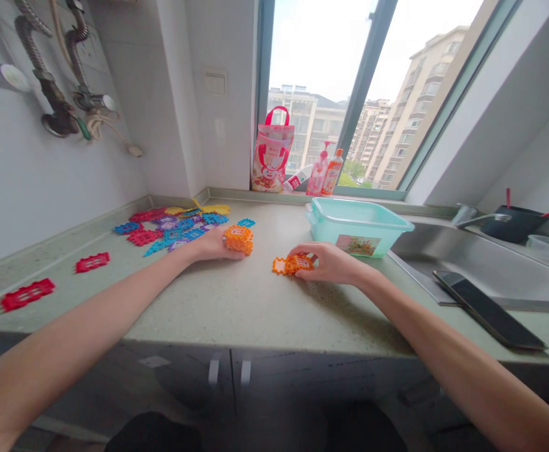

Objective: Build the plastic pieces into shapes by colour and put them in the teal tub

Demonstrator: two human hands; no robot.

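Observation:
My left hand [215, 245] is closed around a small orange block [239, 239] built of toothed plastic building pieces. To the right, my right hand [324, 262] grips joined orange building pieces [297, 263] just above or on the countertop; I cannot tell whether they touch it. One flat orange frame sticks out on their left side. Behind and left of my left hand lies a pile of building pieces [175, 231] in blue, purple, red and yellow. A small blue piece [246, 223] rests apart from it.
Two red pieces [92, 262] lie at the counter's left. A turquoise plastic basin [364, 216] stands beyond my right hand, next to the metal sink [437, 251]. A phone [486, 307] lies across the sink's front edge. Bottles [318, 172] and a bag [271, 157] line the windowsill.

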